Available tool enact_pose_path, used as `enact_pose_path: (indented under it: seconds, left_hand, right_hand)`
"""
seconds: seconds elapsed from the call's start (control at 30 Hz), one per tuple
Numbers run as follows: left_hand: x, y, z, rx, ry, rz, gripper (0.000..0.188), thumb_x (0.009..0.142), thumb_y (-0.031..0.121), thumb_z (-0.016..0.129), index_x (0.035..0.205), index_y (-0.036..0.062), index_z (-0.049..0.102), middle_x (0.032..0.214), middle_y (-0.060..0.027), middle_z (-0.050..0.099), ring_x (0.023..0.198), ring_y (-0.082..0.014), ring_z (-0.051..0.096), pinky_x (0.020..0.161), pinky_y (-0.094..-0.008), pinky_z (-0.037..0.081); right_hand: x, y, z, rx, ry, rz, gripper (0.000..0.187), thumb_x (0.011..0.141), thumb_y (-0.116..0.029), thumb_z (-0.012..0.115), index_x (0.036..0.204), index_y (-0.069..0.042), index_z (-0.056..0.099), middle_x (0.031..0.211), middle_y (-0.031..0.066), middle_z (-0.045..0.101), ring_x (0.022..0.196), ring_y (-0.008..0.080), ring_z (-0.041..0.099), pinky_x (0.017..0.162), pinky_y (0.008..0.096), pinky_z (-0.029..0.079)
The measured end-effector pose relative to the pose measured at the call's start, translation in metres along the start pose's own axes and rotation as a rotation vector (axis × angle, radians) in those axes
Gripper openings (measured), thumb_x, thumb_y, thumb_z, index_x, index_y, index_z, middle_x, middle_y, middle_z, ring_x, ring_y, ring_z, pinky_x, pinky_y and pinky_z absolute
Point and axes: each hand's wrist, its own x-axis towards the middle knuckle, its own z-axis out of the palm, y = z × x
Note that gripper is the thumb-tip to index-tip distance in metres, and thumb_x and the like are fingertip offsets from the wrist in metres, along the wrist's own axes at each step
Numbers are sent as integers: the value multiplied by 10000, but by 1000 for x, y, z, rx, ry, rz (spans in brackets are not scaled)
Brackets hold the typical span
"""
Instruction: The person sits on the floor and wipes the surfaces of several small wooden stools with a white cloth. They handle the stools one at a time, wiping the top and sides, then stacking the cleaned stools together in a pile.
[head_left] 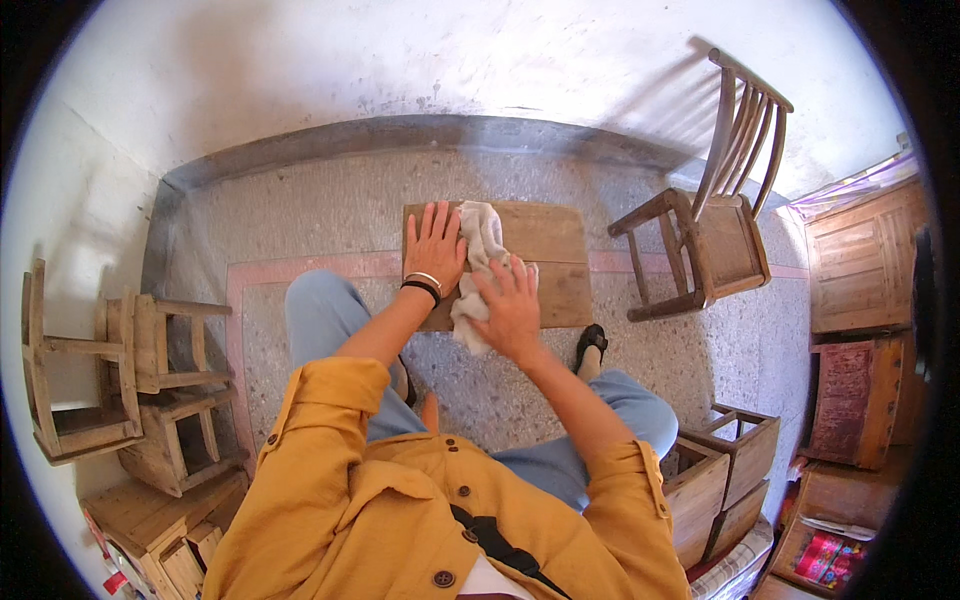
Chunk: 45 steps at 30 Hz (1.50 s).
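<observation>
In front of me is a low wooden table or stool with a plank top (560, 235). A crumpled whitish cloth (482, 228) runs across it from the far edge and hangs over the near edge. My left hand (435, 248) lies flat on the boards at the left, fingers stretched out and pointing away, just beside the cloth. A bracelet and a dark band circle that wrist. My right hand (510, 305) presses down on the cloth, its fingers spread over the fabric; some of the cloth beneath the palm is hidden.
A wooden chair (725, 245) stands at the right near the white wall (400, 60). Wooden stools (175, 345) are stacked at the left. Wooden drawers (740, 455) sit close by my right knee. Cabinets (865, 260) line the far right. The floor (320, 215) is speckled with a reddish stripe.
</observation>
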Motion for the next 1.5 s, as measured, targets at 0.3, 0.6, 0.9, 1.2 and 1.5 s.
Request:
enact_pose_path:
  seconds: [0.3,0.6,0.9,1.2,1.5]
  left_hand:
    - [-1,-1,0,-9,17,1,520,944,323,355,1416,112,289,1493,-100,221,1390,-269,162,1127,-477,95]
    - [-3,-4,0,44,22,11,571,935,364,347,1437,109,252,1507,-106,185,1398,-282,133,1125,-483,64]
    - [-2,2,-6,-45,-4,-3,513,952,328,333,1413,108,295,1493,-97,223,1390,-271,158,1127,-475,96]
    - [-2,-3,-11,64,-119,-23,518,937,309,376,1400,85,312,1486,-113,233,1388,-280,158,1121,-482,99]
    - [-4,-1,-3,-60,31,0,517,948,324,335,1413,99,296,1490,-105,227,1391,-272,152,1128,-473,77]
  right_hand:
    - [49,55,-14,-108,125,504,705,622,-282,771,1260,-171,494,1087,130,519,1080,325,445,951,479,332]
    - [1,0,-4,-35,108,57,533,631,-238,753,1140,-197,599,1060,75,496,1059,292,457,914,474,336]
    - [24,133,-7,-241,414,520,437,714,-273,679,1128,-156,601,1198,117,523,1120,342,458,935,483,371]
    - [19,-13,21,-158,302,173,531,662,-253,716,1174,-190,589,1203,94,529,1154,364,446,940,509,349]
    - [42,82,-1,-157,337,322,481,670,-201,724,1134,-188,600,1168,76,539,1114,340,460,922,476,372]
